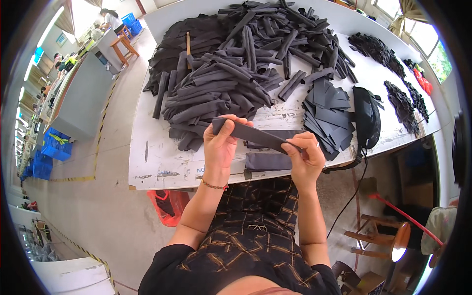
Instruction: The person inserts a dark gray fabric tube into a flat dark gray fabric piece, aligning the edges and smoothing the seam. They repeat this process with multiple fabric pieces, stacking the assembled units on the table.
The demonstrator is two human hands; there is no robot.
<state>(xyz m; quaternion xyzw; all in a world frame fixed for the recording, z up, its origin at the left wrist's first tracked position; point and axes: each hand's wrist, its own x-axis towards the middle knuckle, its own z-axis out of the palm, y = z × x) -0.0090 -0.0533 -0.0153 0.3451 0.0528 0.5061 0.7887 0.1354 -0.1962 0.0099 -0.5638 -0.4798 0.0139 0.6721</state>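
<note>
Dark fabric strip is up over the white desk, near edge: your left hand pinches its left end, your right hand the other. Beyond, rolled dark fabric pieces heap up; flat dark pieces lie right.

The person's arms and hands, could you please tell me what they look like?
Short black sleeves leave both forearms bare. The gloveless left hand has a thin brown-and-red bracelet at its wrist; the gloveless right hand wears a silvery ring.
</note>
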